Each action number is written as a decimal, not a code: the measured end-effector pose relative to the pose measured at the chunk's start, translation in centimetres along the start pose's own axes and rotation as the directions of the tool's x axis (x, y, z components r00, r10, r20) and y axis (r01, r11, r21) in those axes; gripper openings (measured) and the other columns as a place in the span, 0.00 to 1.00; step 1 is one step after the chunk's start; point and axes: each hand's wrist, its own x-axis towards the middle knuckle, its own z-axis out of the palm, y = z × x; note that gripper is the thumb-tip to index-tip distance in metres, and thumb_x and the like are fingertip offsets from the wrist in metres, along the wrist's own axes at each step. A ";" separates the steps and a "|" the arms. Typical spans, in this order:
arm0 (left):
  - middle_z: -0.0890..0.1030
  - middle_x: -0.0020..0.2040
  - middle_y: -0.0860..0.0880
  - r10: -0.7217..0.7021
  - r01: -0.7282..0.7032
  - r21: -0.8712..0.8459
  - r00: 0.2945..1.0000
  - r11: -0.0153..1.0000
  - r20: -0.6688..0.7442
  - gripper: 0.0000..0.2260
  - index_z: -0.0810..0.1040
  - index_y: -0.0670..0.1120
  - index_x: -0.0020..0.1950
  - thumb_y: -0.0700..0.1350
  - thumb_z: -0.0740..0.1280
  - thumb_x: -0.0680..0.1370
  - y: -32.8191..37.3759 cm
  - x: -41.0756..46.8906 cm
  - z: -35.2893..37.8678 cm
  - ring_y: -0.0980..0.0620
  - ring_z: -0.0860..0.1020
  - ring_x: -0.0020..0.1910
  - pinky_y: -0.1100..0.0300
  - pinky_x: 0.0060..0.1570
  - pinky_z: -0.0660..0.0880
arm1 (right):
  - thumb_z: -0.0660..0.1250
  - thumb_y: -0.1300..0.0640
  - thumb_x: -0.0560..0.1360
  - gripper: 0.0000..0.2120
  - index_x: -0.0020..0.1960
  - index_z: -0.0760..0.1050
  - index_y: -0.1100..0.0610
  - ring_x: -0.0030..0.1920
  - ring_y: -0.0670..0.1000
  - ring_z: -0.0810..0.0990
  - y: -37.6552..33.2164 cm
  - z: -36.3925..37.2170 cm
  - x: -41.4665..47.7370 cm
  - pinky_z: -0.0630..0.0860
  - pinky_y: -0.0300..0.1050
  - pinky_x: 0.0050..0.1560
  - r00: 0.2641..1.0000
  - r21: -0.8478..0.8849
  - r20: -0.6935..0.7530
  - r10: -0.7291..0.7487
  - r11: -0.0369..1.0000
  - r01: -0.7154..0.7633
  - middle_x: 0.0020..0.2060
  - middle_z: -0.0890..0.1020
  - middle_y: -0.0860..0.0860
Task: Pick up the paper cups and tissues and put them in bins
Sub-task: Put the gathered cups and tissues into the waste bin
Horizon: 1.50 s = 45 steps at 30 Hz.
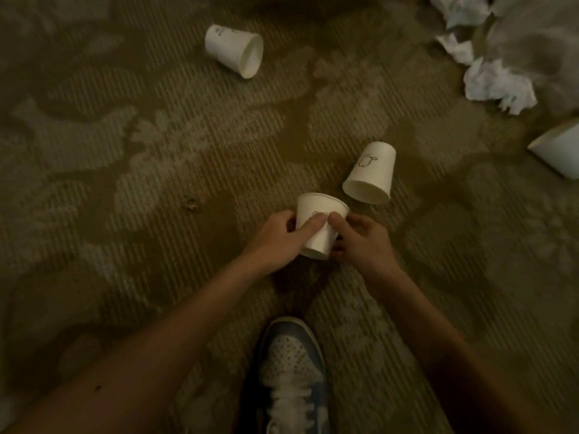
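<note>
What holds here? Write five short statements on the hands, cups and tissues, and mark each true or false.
1. The left hand and the right hand both grip the held cup. True.
2. The near cup, just beyond the hands, stands upright. False: the near cup lies on its side on the carpet, with its mouth toward the camera.
3. Crumpled tissues lie at the upper right. True.
4. A bin stands beside the shoe. False: no bin is in view, and only carpet shows around the shoe.
5. The far cup lies on its side at the top of the view. True.
</note>
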 end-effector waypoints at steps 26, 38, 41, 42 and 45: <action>0.83 0.54 0.41 -0.153 0.115 -0.641 0.988 0.759 -0.005 0.38 0.75 0.42 0.63 0.57 0.81 0.59 1.0 -1.3 -0.4 0.45 0.83 0.52 0.51 0.45 0.81 | 0.74 0.39 0.67 0.36 0.67 0.70 0.58 0.48 0.50 0.81 -5.5 -2.0 6.3 0.79 0.43 0.38 0.996 -0.370 -0.068 -0.061 0.928 0.032 0.56 0.79 0.54; 0.82 0.55 0.46 -0.215 0.071 -0.813 0.974 0.578 -0.069 0.39 0.70 0.48 0.69 0.57 0.77 0.61 2.1 2.4 -7.4 0.49 0.82 0.50 0.57 0.37 0.79 | 0.70 0.43 0.72 0.20 0.58 0.74 0.53 0.45 0.51 0.85 -10.1 4.7 8.4 0.80 0.44 0.40 0.968 -0.086 0.251 -0.005 0.996 0.027 0.48 0.83 0.51; 0.81 0.57 0.47 -0.191 -0.019 -0.779 0.965 0.626 -0.177 0.34 0.69 0.49 0.70 0.55 0.76 0.68 3.9 5.6 -11.4 0.48 0.81 0.53 0.56 0.42 0.78 | 0.70 0.44 0.73 0.13 0.50 0.71 0.50 0.46 0.51 0.85 -13.4 6.7 10.3 0.81 0.44 0.40 0.958 0.069 0.284 -0.045 0.997 0.027 0.50 0.82 0.54; 0.81 0.57 0.47 -0.188 -0.039 -0.766 0.960 0.642 -0.206 0.31 0.69 0.49 0.69 0.55 0.76 0.69 4.7 6.6 -12.6 0.48 0.81 0.54 0.56 0.43 0.78 | 0.70 0.45 0.73 0.13 0.50 0.71 0.50 0.47 0.52 0.85 -14.5 7.5 10.8 0.81 0.44 0.41 0.953 0.108 0.296 -0.061 0.994 0.030 0.51 0.82 0.54; 0.82 0.52 0.48 -0.164 -0.091 -0.724 0.948 0.684 -0.274 0.24 0.72 0.48 0.62 0.54 0.75 0.71 6.7 9.2 -15.9 0.50 0.82 0.48 0.58 0.38 0.78 | 0.68 0.44 0.74 0.17 0.58 0.71 0.51 0.50 0.52 0.84 -17.2 9.7 12.1 0.79 0.45 0.42 0.928 0.204 0.353 -0.117 0.978 0.046 0.54 0.82 0.55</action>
